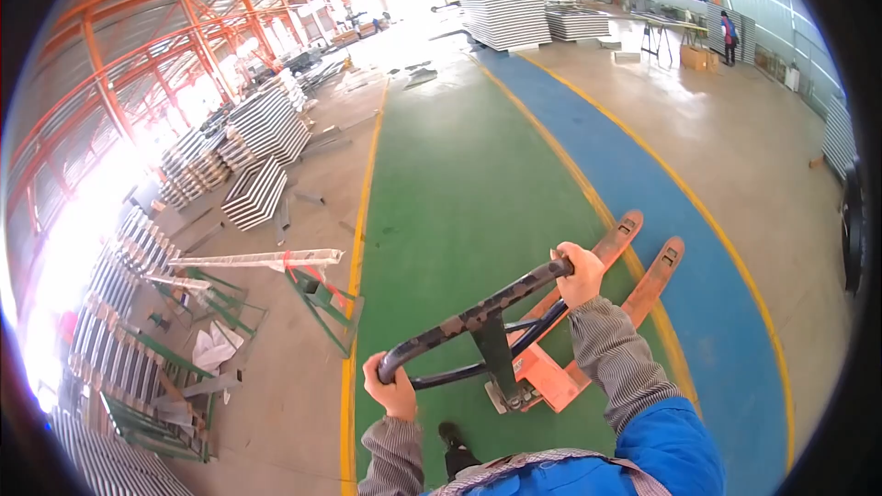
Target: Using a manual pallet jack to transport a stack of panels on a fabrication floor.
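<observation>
Orange pallet truck [588, 312] with a dark, worn loop handle [478, 317] sits right between the two hands, and both have it. The left hand [393, 392] is curled tight around the near, lower end of the handle bar, fingers wrapped fully closed. The right hand [581, 274] is clamped shut over the far, upper end, knuckles on top. Striped grey sleeves run back from both wrists, with a blue jacket behind the right arm.

Paint on the handle is scuffed and patchy; the tiller drops to an orange pump block with small wheels just below the hands. Two flat orange forks [643, 262] stretch away beyond the right hand, bare, with nothing on them. Their long axis runs up and to the right, tips pointing away from the person, lying across the yellow line [588, 193] where the green floor lane [459, 184] meets the blue lane [661, 193].

Off past the left hand, green steel trestles [317, 289] carry a long pale strip, with stacks of grey ribbed metal sheets [266, 129] beyond.
</observation>
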`<action>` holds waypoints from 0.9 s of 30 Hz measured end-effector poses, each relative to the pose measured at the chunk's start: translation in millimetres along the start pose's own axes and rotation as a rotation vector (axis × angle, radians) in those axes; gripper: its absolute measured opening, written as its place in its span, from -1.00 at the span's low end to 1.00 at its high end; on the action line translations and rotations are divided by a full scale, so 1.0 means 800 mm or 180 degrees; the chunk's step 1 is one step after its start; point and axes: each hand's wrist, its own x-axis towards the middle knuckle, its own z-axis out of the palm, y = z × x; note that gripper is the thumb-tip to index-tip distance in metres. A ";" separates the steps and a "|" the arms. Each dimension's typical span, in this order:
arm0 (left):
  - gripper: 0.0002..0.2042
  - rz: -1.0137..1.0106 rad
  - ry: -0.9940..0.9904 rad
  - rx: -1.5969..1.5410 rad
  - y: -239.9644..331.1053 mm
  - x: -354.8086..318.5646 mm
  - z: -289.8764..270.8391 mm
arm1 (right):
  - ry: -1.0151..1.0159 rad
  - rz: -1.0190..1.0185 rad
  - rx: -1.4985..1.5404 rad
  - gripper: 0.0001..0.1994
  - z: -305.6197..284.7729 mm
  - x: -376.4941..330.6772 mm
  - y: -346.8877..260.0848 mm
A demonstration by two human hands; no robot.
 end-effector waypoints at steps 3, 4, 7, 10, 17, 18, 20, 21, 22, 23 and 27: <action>-0.80 0.0005 -0.0110 -0.0134 -0.064 0.081 0.045 | 0.0158 0.0272 -0.0173 -0.86 0.065 0.016 0.008; -0.80 0.0067 -0.0226 -0.0215 -0.083 0.108 0.063 | 0.0224 0.0223 -0.0236 -0.86 0.089 0.022 0.009; -0.80 0.0038 -0.0576 -0.0380 -0.132 0.183 0.116 | 0.0255 0.0881 -0.0322 -0.87 0.156 0.050 0.018; -0.81 -0.0152 -0.0877 -0.0653 -0.180 0.256 0.179 | 0.0272 0.1178 -0.0678 -0.87 0.221 0.076 0.033; -0.79 0.0044 -0.1046 -0.0801 -0.274 0.382 0.356 | 0.0625 0.0912 -0.1030 -0.87 0.342 0.137 0.105; -0.79 0.0023 -0.1108 -0.0843 -0.284 0.396 0.378 | 0.0742 0.0812 -0.1009 -0.87 0.359 0.147 0.117; -0.79 -0.0010 -0.1183 -0.0881 -0.305 0.418 0.420 | 0.0795 0.0863 -0.1074 -0.88 0.388 0.158 0.142; -0.77 -0.0101 -0.1297 -0.0900 -0.314 0.432 0.441 | 0.0820 0.0880 -0.1041 -0.88 0.405 0.171 0.157; -0.77 -0.0065 -0.1346 -0.0977 -0.323 0.448 0.464 | 0.0881 0.0892 -0.1078 -0.88 0.423 0.185 0.174; -0.77 -0.0057 -0.1341 -0.0895 -0.333 0.462 0.485 | 0.0844 0.0817 -0.1086 -0.89 0.441 0.196 0.189; -0.77 -0.0231 -0.1225 -0.0996 -0.372 0.500 0.568 | 0.0615 0.0780 -0.1369 -0.89 0.501 0.228 0.235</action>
